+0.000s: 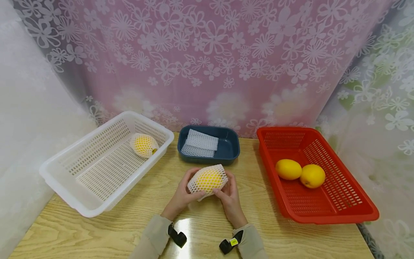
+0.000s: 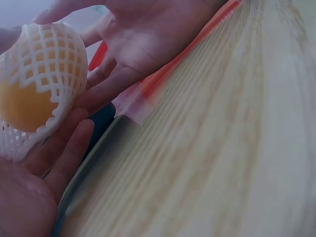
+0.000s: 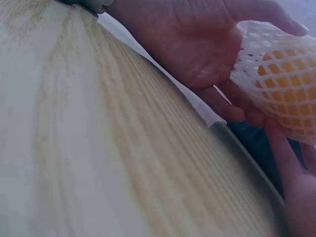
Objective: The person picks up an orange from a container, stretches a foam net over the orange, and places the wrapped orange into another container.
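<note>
Head view: three containers stand on the table (image 1: 255, 176), two baskets and one tray. White basket (image 1: 100, 172), on the left: one netted fruit (image 1: 143, 145), lying against the side nearer the tray. Blue tray (image 1: 228, 146), in the middle: loose nets (image 1: 203, 140), of which two can be made out, one lying partly over the other; whether more lie beneath cannot be told. Red basket (image 1: 310, 208), on the right: two bare fruits (image 1: 289, 169), side by side.

A fourth fruit, the held fruit (image 1: 209, 181), is above the table just in front of the tray, inside its own net (image 1: 193, 185). Left hand (image 1: 183, 195) and right hand (image 1: 231, 198) grip it from either side, each thumb on the near face and fingers behind. Left wrist view shows part of its yellow skin bare beyond the net's edge.
</note>
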The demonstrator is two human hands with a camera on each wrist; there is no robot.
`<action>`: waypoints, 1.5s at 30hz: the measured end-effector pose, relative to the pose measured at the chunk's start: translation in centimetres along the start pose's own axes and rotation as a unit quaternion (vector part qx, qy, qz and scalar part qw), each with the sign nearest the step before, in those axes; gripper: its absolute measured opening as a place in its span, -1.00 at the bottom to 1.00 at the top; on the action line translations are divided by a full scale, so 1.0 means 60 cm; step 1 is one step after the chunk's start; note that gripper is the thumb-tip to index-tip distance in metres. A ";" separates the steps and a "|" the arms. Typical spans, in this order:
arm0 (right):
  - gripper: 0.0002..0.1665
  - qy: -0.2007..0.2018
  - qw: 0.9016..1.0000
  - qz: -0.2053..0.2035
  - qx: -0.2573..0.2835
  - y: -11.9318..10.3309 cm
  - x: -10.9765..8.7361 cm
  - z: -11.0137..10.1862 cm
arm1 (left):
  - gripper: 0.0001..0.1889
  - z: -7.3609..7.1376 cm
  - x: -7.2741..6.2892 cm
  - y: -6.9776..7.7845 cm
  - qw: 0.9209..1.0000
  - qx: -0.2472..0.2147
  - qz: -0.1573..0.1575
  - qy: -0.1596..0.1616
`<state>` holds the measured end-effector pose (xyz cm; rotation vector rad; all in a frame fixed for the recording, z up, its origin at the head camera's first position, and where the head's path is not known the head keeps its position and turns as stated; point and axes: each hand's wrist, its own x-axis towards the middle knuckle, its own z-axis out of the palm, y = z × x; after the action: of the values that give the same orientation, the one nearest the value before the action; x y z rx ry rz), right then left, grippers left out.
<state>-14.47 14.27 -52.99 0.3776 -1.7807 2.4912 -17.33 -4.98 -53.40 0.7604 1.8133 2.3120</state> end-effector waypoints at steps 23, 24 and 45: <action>-0.22 -0.004 0.999 -0.010 -0.045 0.000 -0.002 -0.002 | -0.16 0.001 -0.003 0.001 0.997 0.057 0.027 0.043; -0.19 -0.006 0.999 -0.006 -0.044 -0.001 -0.001 -0.001 | -0.15 0.001 -0.003 0.002 0.997 0.058 0.027 0.048; -0.16 -0.177 0.978 0.099 -0.041 -0.113 0.017 0.019 | -0.28 -0.001 -0.014 0.125 0.993 0.018 -0.116 -0.029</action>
<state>-13.99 15.34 -46.15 0.7092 -2.1402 2.6009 -14.99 -7.45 -46.63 0.5791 1.8162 2.0943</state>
